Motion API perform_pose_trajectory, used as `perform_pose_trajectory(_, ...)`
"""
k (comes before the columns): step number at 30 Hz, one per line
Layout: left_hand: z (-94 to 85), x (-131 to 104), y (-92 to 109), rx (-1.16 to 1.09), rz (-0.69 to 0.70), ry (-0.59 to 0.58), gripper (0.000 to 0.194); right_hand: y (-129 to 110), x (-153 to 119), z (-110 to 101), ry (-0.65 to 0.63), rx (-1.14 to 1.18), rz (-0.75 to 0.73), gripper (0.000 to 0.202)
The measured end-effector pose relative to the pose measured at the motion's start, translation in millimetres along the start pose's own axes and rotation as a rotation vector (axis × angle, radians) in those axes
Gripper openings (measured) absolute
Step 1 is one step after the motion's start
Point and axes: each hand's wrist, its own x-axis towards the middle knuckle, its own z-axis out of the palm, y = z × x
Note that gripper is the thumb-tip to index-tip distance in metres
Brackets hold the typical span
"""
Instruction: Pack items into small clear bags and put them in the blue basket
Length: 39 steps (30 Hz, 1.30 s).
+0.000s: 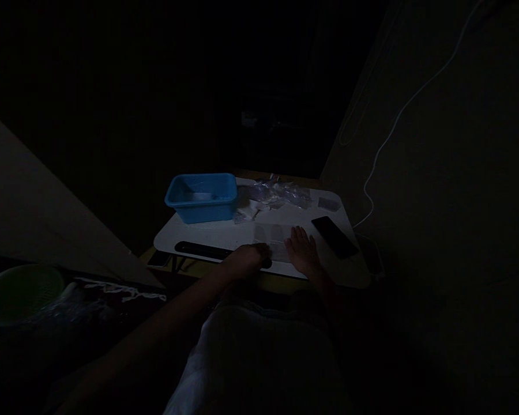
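Observation:
On the white table my right hand [303,251] lies flat, fingers stretched out, at the right edge of a thin clear plastic sheet [277,234]. My left hand [249,259] is at the sheet's lower left, over the table's dark slot [203,249]. Its fingers are curled closed; what they hold, if anything, is hidden in the dim light. Behind the hands lies a heap of crumpled clear plastic bags [281,193]. A dark phone [334,236] rests to the right of my right hand.
A blue plastic basin [207,213] stands at the table's back left. Near the back right corner lies a small flat packet [328,204]. A white cable [389,138] runs down the right wall. On the lower left is a green basket [23,294]. The surroundings are very dark.

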Motion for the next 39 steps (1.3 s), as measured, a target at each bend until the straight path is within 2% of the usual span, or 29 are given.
perform_pose_trajectory(6,-7.0,2,7,0.042,-0.01,-0.051,0.02,25,7,11,0.209,0.234,-0.107,0.046)
perform_pose_trajectory(9,-9.2,1,11,0.06,-0.029,-0.071,0.021,29,1,6,0.263,0.293,-0.149,0.042)
perform_pose_trajectory(11,-11.3,0,12,0.082,-0.067,-0.072,0.022,23,-8,-3,0.274,0.278,-0.179,0.041)
perform_pose_trajectory(15,-20.6,3,15,0.131,-0.167,-0.027,0.02,0,-29,-24,0.191,0.223,-0.319,0.045)
perform_pose_trajectory(18,-28.4,6,15,0.149,-0.206,0.041,0.021,-11,-35,-32,0.158,0.184,-0.327,0.042)
perform_pose_trajectory(22,-31.1,7,7,0.082,-0.275,0.114,0.031,-9,-26,-39,0.122,0.169,-0.231,0.02)
perform_pose_trajectory(25,-29.0,4,-5,-0.04,-0.332,0.203,0.034,-2,-17,-45,0.107,0.196,-0.204,0.021)
perform_pose_trajectory(28,-28.2,3,-18,-0.171,-0.365,0.244,0.028,4,-14,-53,0.097,0.229,-0.198,0.021)
perform_pose_trajectory(31,-31.8,5,-23,-0.25,-0.35,0.263,0.023,6,-13,-60,0.092,0.228,-0.21,0.019)
perform_pose_trajectory(34,-39.7,11,-18,-0.271,-0.282,0.27,0.021,0,-7,-69,0.068,0.205,-0.25,0.025)
perform_pose_trajectory(39,-55.9,20,-8,-0.379,-0.229,0.295,0.019,-17,14,-91,-0.146,0.083,-0.242,0.025)
